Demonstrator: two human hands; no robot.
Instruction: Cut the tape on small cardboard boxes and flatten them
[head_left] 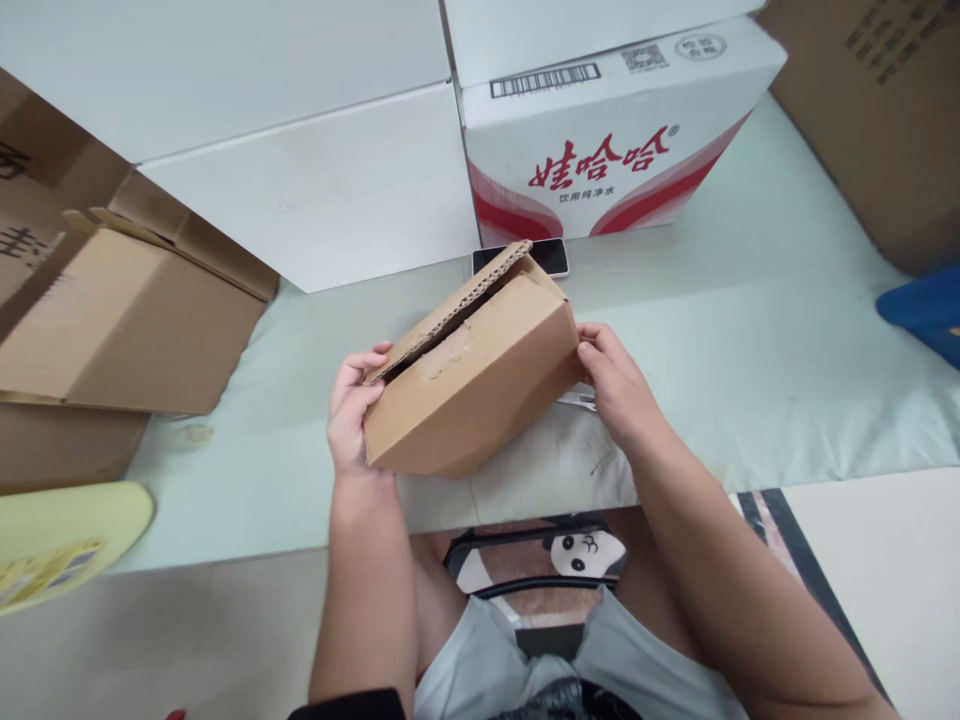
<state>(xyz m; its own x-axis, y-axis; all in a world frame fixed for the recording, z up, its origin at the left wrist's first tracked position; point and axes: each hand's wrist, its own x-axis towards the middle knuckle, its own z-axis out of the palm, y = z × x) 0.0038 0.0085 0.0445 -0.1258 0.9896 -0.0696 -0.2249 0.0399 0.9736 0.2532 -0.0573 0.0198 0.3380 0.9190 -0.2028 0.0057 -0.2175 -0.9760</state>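
A brown cardboard box (pixel 480 380) is tilted between my two hands over the front of the covered surface. Its lid flap is slightly raised, leaving a dark gap along the top edge. My left hand (pixel 352 410) grips the box's left end, thumb on the near side and fingers by the flap. At the right end, my right hand (pixel 611 380) holds the corner with fingers and thumb. A torn, scuffed patch marks the face below the flap. What is inside cannot be seen. Behind the box lies a phone (pixel 553 257), partly covered by it.
White cartons (pixel 600 170), one with red lettering, stand along the back. Brown cardboard boxes (pixel 165 310) are stacked at left, another large one (pixel 877 130) at right. A yellow-green object (pixel 75 530) is at lower left, a blue object (pixel 926 310) at right. Pale green cloth (pixel 750 380) covers the surface.
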